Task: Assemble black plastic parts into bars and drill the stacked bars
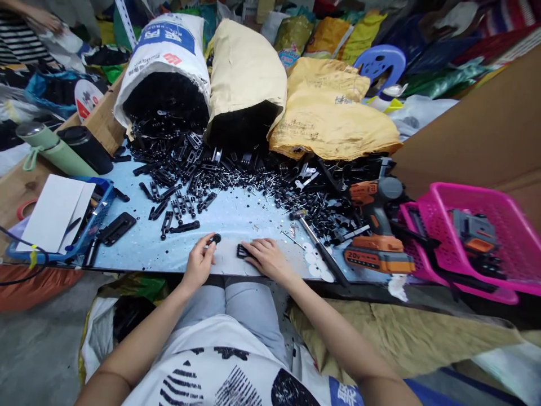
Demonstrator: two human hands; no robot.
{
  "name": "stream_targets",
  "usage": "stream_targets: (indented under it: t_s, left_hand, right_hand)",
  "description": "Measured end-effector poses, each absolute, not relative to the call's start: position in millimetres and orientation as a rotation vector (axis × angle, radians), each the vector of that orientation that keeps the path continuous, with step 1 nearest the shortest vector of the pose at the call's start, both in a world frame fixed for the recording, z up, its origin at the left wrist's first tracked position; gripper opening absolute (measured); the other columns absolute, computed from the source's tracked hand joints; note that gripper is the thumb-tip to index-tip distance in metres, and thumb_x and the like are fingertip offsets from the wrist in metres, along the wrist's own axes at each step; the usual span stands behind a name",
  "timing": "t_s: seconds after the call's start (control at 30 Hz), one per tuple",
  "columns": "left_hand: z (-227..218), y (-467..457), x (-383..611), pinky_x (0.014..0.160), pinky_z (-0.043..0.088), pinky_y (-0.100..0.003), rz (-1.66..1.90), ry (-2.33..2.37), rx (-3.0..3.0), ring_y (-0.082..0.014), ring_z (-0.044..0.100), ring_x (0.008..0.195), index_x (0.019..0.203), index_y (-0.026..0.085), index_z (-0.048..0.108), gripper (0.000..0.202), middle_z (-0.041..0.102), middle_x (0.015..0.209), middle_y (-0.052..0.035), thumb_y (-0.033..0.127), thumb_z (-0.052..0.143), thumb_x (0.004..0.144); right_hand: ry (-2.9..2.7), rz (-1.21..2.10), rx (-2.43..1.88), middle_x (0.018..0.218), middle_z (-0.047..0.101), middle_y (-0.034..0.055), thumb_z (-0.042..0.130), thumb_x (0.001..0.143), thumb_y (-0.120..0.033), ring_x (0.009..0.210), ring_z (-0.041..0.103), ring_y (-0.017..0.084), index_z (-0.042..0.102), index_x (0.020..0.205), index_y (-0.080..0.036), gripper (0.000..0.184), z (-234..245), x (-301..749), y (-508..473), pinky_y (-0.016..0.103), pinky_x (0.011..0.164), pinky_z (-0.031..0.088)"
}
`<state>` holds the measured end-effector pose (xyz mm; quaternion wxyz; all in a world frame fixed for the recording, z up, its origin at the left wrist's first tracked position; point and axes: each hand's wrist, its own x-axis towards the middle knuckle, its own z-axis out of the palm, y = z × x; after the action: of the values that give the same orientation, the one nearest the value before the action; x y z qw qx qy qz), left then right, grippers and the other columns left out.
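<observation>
My left hand is closed, pinching a small round black knob-like part between thumb and fingertips. My right hand lies at the right of a short slotted black plastic piece, its fingertips against that piece on the grey metal plate. Whether the right fingers grip the piece or only press it is hard to see. Beyond both hands, black plastic parts and many small pins lie heaped on the blue table surface.
A hammer, white discs, an orange cordless drill and a pink basket stand right. Sacks spill parts at the back. At left are a blue tray with papers, a black holder and two bottles.
</observation>
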<state>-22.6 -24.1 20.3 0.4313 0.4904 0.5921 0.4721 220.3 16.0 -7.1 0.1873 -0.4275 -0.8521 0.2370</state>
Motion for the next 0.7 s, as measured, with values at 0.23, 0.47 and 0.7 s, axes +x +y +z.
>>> stream_targets:
  t_s: [0.23, 0.47, 0.7]
  left_hand:
    - [29, -28, 1, 0.060, 0.047, -0.024, 1.165, 1.465, 1.310, -0.0105, 0.055, 0.061, 0.122, 0.018, 0.057, 0.041, 0.062, 0.094, -0.0071, 0.038, 0.050, 0.087]
    - [41, -5, -18, 0.080, 0.044, -0.030, 1.154, 1.563, 1.690, -0.0176, 0.057, 0.085, 0.119, 0.014, 0.060, 0.036, 0.060, 0.090, -0.0081, 0.030, 0.047, 0.090]
    - [54, -1, -25, 0.079, 0.043, -0.027, 1.256, 1.399, 1.659, -0.0151, 0.056, 0.082, 0.120, 0.016, 0.059, 0.036, 0.060, 0.086, -0.0053, 0.032, 0.045, 0.091]
  right_hand:
    - [-1.553, 1.645, -1.077, 0.064, 0.054, -0.0013, 0.031, 0.092, -0.052, 0.049, 0.052, 0.012, 0.019, 0.146, -0.022, 0.063, 16, 156, 20, 0.024, 0.048, 0.045]
    - [-2.226, 1.441, -0.599, 0.097, 0.063, 0.0047, 0.050, 0.085, -0.052, 0.076, 0.058, 0.013, 0.056, 0.124, -0.026, 0.047, 17, 151, 1, 0.028, 0.077, 0.048]
    - [-1.429, 1.631, -1.077, 0.086, 0.061, 0.0042, 0.036, 0.091, -0.052, 0.067, 0.060, 0.013, 0.032, 0.141, -0.025, 0.058, 7, 150, 3, 0.028, 0.060, 0.053]
